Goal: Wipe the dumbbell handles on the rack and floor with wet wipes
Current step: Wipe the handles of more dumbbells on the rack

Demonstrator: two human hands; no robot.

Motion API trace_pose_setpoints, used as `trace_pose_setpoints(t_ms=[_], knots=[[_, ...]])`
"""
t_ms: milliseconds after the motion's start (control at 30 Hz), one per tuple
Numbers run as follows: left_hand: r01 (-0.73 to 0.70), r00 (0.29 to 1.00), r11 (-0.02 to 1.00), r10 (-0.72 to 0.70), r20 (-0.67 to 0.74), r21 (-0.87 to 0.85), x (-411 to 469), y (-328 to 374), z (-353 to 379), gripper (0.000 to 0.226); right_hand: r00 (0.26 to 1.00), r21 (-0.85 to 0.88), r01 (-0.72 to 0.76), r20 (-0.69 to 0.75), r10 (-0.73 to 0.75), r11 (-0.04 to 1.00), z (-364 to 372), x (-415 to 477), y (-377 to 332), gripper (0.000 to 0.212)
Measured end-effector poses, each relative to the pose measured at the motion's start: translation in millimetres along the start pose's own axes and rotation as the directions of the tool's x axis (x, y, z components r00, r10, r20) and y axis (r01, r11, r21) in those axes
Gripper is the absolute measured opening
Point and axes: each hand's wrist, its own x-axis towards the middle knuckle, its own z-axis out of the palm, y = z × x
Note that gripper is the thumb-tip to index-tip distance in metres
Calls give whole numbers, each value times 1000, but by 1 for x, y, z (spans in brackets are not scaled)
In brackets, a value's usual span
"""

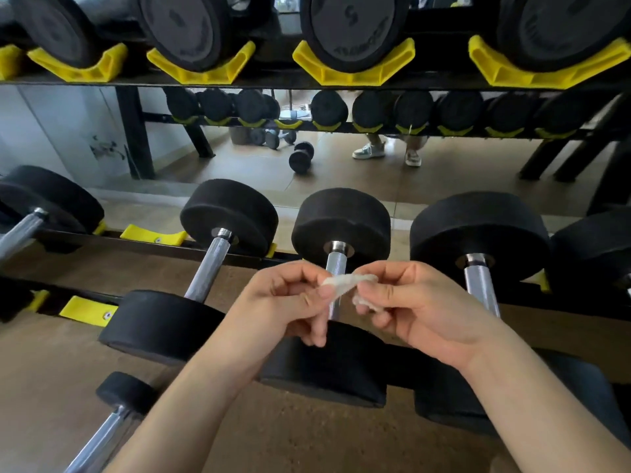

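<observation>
I judge left grip (290, 298) and right grip (406, 302) pinch the crumpled white wet wipe (348, 280) to refold it above the steel dumbbell handle (336, 268).

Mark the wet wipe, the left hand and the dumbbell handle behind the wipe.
wet wipe (348, 280): head view, its bunched white middle.
left hand (283, 298): head view, back of the hand.
dumbbell handle (336, 266): head view, steel above the wipe.

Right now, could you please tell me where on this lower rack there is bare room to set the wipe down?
The empty yellow cradles, between the far-left dumbbell and the second dumbbell, border a free slot. Bare floor lies between your forearms. From there rightward, heads sit close together: crowded.
</observation>
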Motion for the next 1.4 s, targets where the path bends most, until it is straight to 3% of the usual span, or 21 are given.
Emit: trace_pose_setpoints(t_ms=[133,233,333,400,533,633,700,833,967,1033,1133,1233,1300,1400], knots=[[-14,1000,989,13,2,150,16,2,-28,17,992,49,59,-110,-54,997,17,24,9,22],[-50,995,966,70,-68,255,33,-5,-37,22,961,-34,97,-256,-103,995,24,42,14,13],[7,997,999,-3,-81,44,46,-10,-40,18,895,-419,50,-384,-227,907,27,49,12,15],[63,996,990,-71,-58,-126,54,-10,-43,17,894,-486,61,-361,-264,872,31,51,8,15],[116,992,951,-125,-13,-288,72,-12,-53,23,958,-210,95,-247,-147,973,34,55,-1,10],[178,983,909,-143,119,-378,78,-11,-58,6,960,32,99,-265,-87,995,30,59,-7,14],[212,971,895,-147,190,-391,83,-16,-65,4,950,87,102,-303,-71,991,27,60,-10,21],[200,973,947,-162,163,-251,100,-27,-81,17,899,142,122,-436,-48,982,23,69,-5,21],[76,991,996,-80,109,40,103,-30,-79,20,799,229,166,-601,5,959,21,89,9,15],[14,997,979,-30,74,204,102,-36,-76,13,736,115,137,-677,-23,984,21,100,13,12],[-38,998,838,4,63,544,106,-54,-77,7,688,-285,-75,-709,-157,956,17,115,20,8],[-33,994,761,-45,103,647,106,-65,-71,8,710,-564,-244,-658,-251,789,10,113,31,15],[-34,995,725,-42,94,688,105,-68,-68,10,756,-700,-276,-582,-301,659,12,105,35,7],[-12,994,735,-65,87,678,103,-68,-67,12,773,-846,-280,-479,-416,454,14,102,36,18]])
